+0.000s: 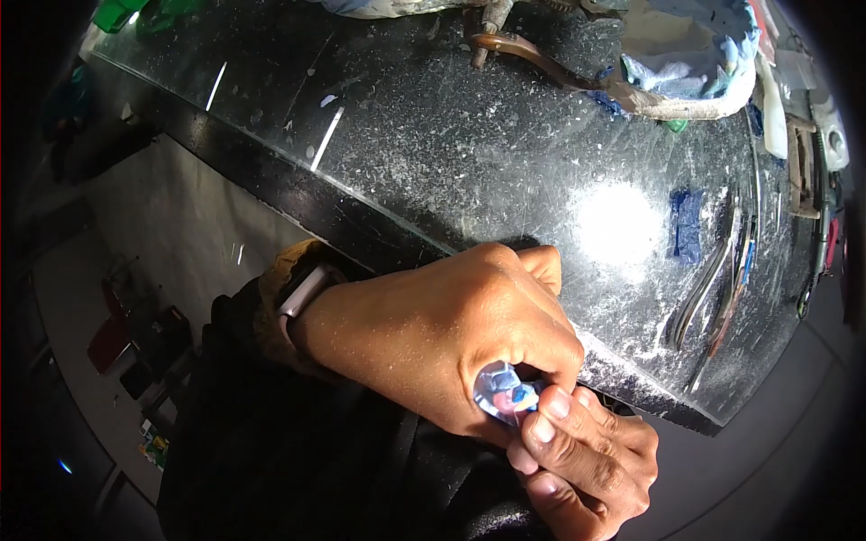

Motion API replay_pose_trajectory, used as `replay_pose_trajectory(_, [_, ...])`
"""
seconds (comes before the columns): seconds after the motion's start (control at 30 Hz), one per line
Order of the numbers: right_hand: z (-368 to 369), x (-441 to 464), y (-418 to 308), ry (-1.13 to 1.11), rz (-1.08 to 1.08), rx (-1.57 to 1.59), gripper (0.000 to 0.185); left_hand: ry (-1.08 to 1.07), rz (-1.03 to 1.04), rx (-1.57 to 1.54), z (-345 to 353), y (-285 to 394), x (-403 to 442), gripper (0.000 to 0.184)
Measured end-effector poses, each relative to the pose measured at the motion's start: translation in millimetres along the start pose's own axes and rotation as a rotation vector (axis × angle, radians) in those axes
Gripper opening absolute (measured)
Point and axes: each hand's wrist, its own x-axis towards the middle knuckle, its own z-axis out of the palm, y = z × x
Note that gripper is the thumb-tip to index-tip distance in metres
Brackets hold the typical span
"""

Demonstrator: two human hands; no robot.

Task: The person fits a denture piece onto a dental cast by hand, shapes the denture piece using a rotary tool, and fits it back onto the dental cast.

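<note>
My left hand (505, 316), with a watch at its wrist, is curled closed around a small shiny piece (499, 383). The piece is whitish and translucent, with blue patches and a pink part; its exact kind cannot be made out. My right hand (595, 460) comes in from the lower right. Its fingers are pressed together at the right end of the same piece, touching my left hand. Both hands are just off the near edge of the dark table, above my dark clothing. The underside of the piece is hidden by the fingers.
White powder and scraps cover the black table (397, 153). At right lie a blue strip (686, 225) and several thin tools (713, 279). A whitish-rimmed container (722, 108) and a brown curved strip (532, 56) are at the back. A bright glare hits the tabletop.
</note>
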Motion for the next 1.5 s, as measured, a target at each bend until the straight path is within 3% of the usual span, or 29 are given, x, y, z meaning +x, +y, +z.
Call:
replay_pose_trajectory(0.03, [4,9,2,0.033,-0.097,-0.035,0.017,0.007,-0.002,-0.002,1,0,0,0.017])
replay_pose_trajectory(0.13, [14,15,24,0.188,-0.468,-0.153,0.010,0.037,0.012,0.013,4,-3,-2,0.016])
replay_pose_trajectory(0.2, [16,9,21,0.202,-0.360,-0.136,0.018,0.066,0.026,0.013,5,-3,-2,0.015])
replay_pose_trajectory(0.23, [12,1,4,0.154,-0.116,-0.076,0.027,0.081,0.034,0.013,6,-4,-2,0.015])
replay_pose_trajectory(0.3, [11,-2,-9,0.123,0.120,-0.075,0.033,0.070,0.028,0.035,4,-3,-2,0.014])
replay_pose_trajectory(0.5, [19,12,14,0.307,-0.292,-0.096,0.019,0.052,0.007,0.035,3,-2,-2,0.013])
replay_pose_trajectory(0.6, [11,16,5,0.243,-0.195,-0.151,0.022,0.043,0.022,-0.001,4,-3,-2,0.014])
replay_pose_trajectory(0.67, [14,24,2,0.314,-0.270,-0.141,0.024,0.026,0.016,-0.018,3,-4,-3,0.017])
replay_pose_trajectory(0.77, [4,27,4,0.192,-0.274,-0.117,0.025,-0.027,-0.008,-0.037,0,-3,-3,0.022])
replay_pose_trajectory(0.83, [1,20,0,0.112,-0.244,-0.316,0.027,-0.054,-0.028,-0.052,-2,-2,-2,0.024])
replay_pose_trajectory(0.9, [2,19,1,0.126,-0.253,-0.316,0.027,-0.052,-0.040,-0.053,-2,-1,-2,0.026])
replay_pose_trajectory(0.97, [8,24,8,0.236,-0.299,-0.121,0.027,-0.045,-0.043,-0.053,-3,0,-1,0.028])
replay_pose_trajectory(1.07, [17,21,5,0.297,-0.239,-0.082,0.022,-0.012,-0.028,-0.061,-1,0,-1,0.029])
replay_pose_trajectory(1.17, [5,-3,0,0.081,0.105,0.132,0.031,0.038,0.000,-0.080,3,-3,-2,0.029])
replay_pose_trajectory(1.2, [0,-8,5,0.062,0.121,0.165,0.033,0.050,0.012,-0.079,3,-4,-1,0.029])
replay_pose_trajectory(1.3, [0,-16,19,0.105,-0.040,0.195,0.038,0.049,0.010,-0.049,3,-2,-1,0.029])
replay_pose_trajectory(1.33, [15,2,25,0.271,-0.364,-0.056,0.036,0.045,0.003,-0.034,3,-1,-1,0.029])
replay_pose_trajectory(1.4, [-8,-1,7,-0.058,-0.095,-0.070,0.031,0.072,0.033,-0.029,5,-3,-2,0.029])
replay_pose_trajectory(1.43, [20,20,28,0.343,-0.534,-0.025,0.010,0.084,0.048,-0.027,6,-4,-1,0.030])
replay_pose_trajectory(1.5, [13,15,35,0.248,-0.566,-0.080,0.012,0.087,0.055,-0.027,7,-4,-1,0.030])
